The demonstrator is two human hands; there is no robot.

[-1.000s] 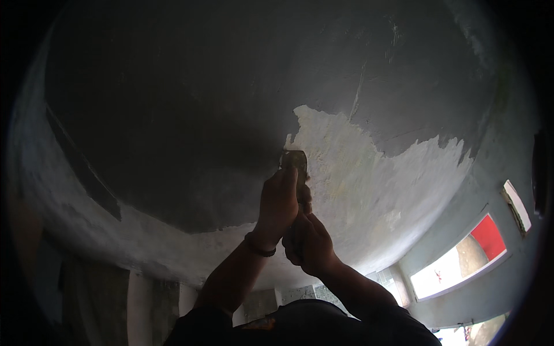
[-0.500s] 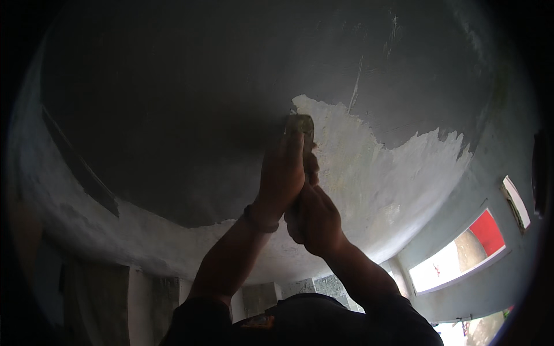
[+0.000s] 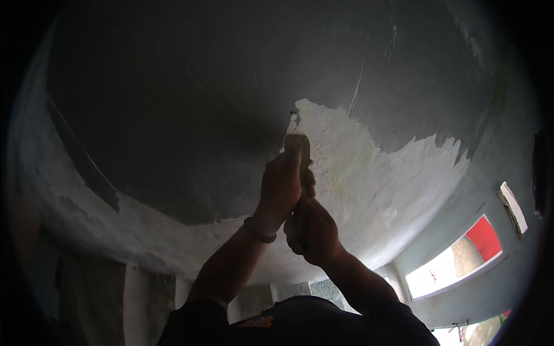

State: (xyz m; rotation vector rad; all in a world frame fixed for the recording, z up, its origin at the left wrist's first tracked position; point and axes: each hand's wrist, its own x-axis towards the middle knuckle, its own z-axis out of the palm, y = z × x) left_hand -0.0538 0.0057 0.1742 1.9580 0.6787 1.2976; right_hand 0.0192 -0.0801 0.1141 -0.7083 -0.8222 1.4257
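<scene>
- Dark grey coating [image 3: 161, 144] spreads over the surface at left; it looks dry and firm, though its ragged edges are probably brittle.
- The left hand [image 3: 281, 187], with a dark bracelet [image 3: 259, 230] at its wrist, grasps the tool's upper part, thumb extended toward the head.
- The flat-headed tool [image 3: 296, 143] is between the hands and the surface, its head at the boundary of dark and pale areas. It looks stiff and fairly light; the lower shaft should give the surest hold, the upper part a place to steady it.
- The right hand [image 3: 317, 230] is clenched lower down, apparently around the handle, which it hides.
- A rough pale patch [image 3: 369, 167] lies to the right, likely hard.
</scene>
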